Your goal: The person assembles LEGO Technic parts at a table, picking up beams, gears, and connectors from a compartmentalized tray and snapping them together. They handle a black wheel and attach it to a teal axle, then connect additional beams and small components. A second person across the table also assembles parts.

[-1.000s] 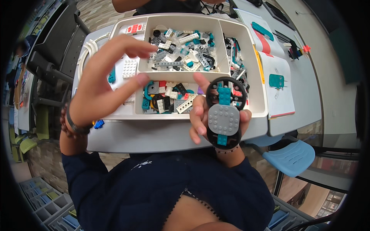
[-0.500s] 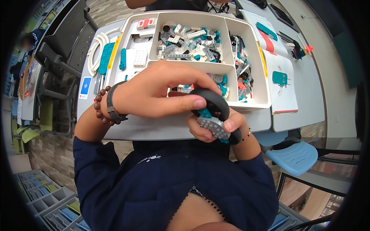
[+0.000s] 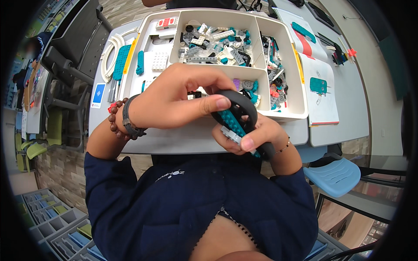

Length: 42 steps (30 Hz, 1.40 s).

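Observation:
Between my two hands, above the table's near edge, is a building-brick model: a studded teal brick (image 3: pixel 233 122) with a black wheel (image 3: pixel 244 106) at its upper end and another black rounded part (image 3: pixel 267 151) low on the right. Thumb and fingers of my left hand (image 3: pixel 187 98) pinch the upper wheel's rim. My right hand (image 3: pixel 263 132) grips the lower part, its thumb against a light grey piece (image 3: pixel 230 134) on the teal brick's side. My fingers partly hide where the parts join.
A white divided tray (image 3: pixel 300 111) of loose bricks lies just beyond my hands. Left of it are a teal plate (image 3: pixel 122 61) and white tubing (image 3: pixel 109 65); right of it, an open booklet (image 3: pixel 324 108). A blue chair (image 3: pixel 333 176) stands right. Someone sits across the table.
The model has been turned in my hands: the round grey studded face no longer shows, and the teal brick and a light grey edge now do. Both hands keep their grip.

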Tool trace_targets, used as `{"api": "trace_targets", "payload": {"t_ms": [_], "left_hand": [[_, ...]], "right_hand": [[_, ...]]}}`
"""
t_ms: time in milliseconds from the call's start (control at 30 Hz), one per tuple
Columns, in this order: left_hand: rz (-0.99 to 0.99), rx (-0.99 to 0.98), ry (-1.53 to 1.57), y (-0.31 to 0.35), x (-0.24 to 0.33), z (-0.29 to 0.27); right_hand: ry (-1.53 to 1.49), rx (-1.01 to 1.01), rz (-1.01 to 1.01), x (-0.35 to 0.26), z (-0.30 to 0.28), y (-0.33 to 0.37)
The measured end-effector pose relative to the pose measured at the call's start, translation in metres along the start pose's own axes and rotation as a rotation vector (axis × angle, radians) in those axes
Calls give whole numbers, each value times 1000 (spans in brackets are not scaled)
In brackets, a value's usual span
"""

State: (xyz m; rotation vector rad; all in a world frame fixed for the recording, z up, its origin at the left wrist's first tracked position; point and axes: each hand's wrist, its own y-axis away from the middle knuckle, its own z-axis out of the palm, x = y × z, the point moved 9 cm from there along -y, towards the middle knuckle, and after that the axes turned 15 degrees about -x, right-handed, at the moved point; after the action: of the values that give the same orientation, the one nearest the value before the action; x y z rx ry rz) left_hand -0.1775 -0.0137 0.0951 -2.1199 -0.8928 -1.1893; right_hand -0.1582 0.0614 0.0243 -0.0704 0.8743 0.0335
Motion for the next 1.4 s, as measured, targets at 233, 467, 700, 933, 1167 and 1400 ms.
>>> {"api": "trace_targets", "payload": {"t_ms": [233, 467, 700, 933, 1167, 1400], "left_hand": [[-199, 57, 311, -7, -23, -9], [214, 205, -735, -10, 40, 3], [229, 102, -493, -12, 23, -6], [-48, 292, -71, 10, -39, -57], [-274, 289, -296, -1, -70, -84], [-239, 310, -724, -2, -43, -75]], "right_hand": [[-237, -86, -139, -6, -8, -8], [-294, 22, -466, -31, -32, 0], [-211, 87, -475, -32, -31, 17], [-319, -55, -713, -41, -39, 57], [-420, -104, -791, -42, -43, 64], [-402, -135, -768, -43, -37, 50]]}}
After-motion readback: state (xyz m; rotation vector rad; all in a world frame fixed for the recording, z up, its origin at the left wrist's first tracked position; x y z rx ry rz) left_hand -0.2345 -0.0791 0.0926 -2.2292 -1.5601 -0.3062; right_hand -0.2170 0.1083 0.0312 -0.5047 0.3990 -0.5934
